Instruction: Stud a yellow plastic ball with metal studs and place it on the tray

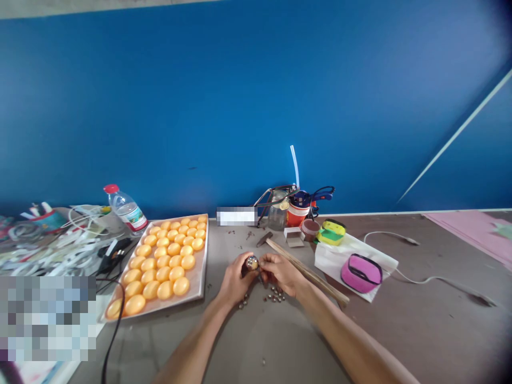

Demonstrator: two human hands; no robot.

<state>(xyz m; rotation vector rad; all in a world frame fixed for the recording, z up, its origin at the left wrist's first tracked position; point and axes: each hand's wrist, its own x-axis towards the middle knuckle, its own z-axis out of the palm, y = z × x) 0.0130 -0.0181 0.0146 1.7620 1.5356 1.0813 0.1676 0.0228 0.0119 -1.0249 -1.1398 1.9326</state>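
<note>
My left hand is closed around a shiny silver ball, its fingers and thumb on the ball's sides. Right beside the ball, my right hand is pinched, its fingertips close to or touching the ball; what they hold is too small to make out. Several small shiny metal pieces lie on the table below my right hand, and a few more are near my left wrist. A hammer with a wooden handle lies slantwise behind and beside my right hand.
At the left stands a tray of orange balls, with a water bottle behind it and tangled white strips further left. A glass jar, red cup, small box, yellow case and pink case stand to the right.
</note>
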